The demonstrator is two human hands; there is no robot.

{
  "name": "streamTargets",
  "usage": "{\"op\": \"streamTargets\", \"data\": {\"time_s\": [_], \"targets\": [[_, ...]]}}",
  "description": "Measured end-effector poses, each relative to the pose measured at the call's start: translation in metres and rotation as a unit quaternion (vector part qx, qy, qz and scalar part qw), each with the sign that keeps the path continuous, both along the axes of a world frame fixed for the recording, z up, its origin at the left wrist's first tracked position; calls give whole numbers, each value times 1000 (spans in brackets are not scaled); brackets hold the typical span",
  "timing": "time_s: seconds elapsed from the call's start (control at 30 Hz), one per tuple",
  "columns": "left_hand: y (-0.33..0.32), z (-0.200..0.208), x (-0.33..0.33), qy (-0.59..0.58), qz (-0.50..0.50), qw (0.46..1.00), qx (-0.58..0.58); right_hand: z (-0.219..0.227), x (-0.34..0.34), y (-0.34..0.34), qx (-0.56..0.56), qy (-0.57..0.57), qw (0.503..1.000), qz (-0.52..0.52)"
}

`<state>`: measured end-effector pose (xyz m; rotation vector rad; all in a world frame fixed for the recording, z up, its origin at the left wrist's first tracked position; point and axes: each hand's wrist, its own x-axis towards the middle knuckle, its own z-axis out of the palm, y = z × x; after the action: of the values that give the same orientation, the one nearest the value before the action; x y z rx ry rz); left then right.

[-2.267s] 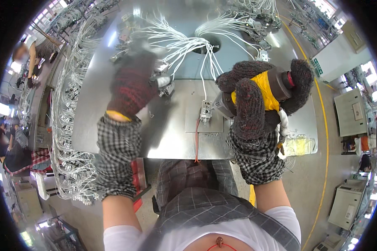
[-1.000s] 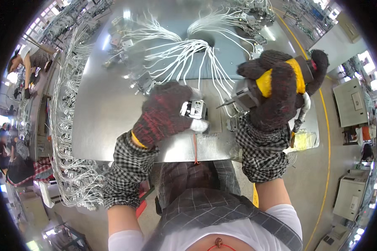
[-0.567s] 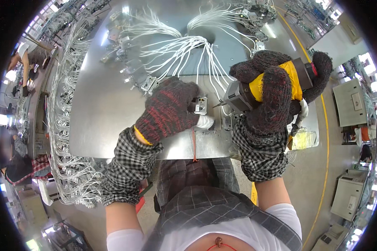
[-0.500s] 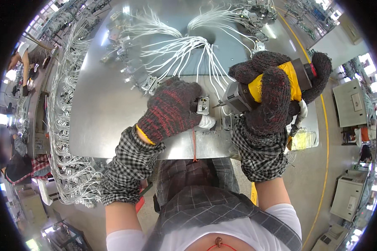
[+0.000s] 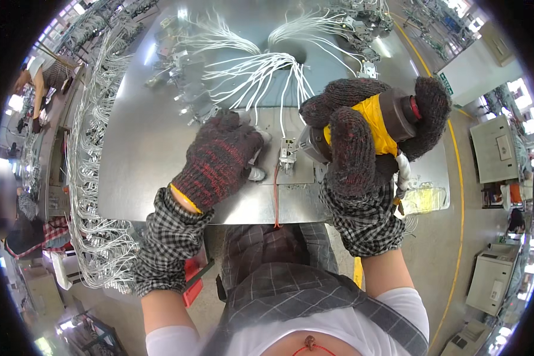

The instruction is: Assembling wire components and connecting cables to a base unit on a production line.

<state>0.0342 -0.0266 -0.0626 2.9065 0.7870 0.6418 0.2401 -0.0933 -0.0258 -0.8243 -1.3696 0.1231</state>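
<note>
My left hand (image 5: 219, 160), in a dark knitted glove with red flecks and white-covered fingertips, is curled left of a small metal connector (image 5: 287, 154). A bit of grey metal shows between its thumb and fingers, but most of it is hidden. The connector rests on the metal table near its front edge, with a white wire running up from it. To the right, my right hand (image 5: 362, 142) wraps round a dark power screwdriver (image 5: 377, 118) bound with yellow tape. The tool lies sideways, its front end towards the connector; its tip is hidden.
White wires (image 5: 267, 65) fan out from the middle of the metal table (image 5: 136, 172), with metal connectors (image 5: 187, 89) at their ends. A wire bundle (image 5: 95, 196) hangs along the left side. A yellow packet (image 5: 424, 199) lies at the right edge. Another person (image 5: 35, 83) works far left.
My left hand has moved left, away from the connector, which now stands uncovered. My right hand and the screwdriver have shifted a little left, and the tip has gone from sight.
</note>
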Motion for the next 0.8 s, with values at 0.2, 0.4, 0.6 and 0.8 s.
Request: {"op": "streamTargets", "data": {"time_s": [0.2,0.4,0.6,0.8], "targets": [[4,-1,-6,35,-31,999,27,-7,1,1,26,-24,999,29],[-7,22,7,-69,1,996,-53,-7,17,16,16,169,980,103],[-16,22,43,-148,37,920,-361,29,22,3,88,245,965,33],[-13,17,25,-42,109,940,-320,14,-26,8,84,273,958,30]]}}
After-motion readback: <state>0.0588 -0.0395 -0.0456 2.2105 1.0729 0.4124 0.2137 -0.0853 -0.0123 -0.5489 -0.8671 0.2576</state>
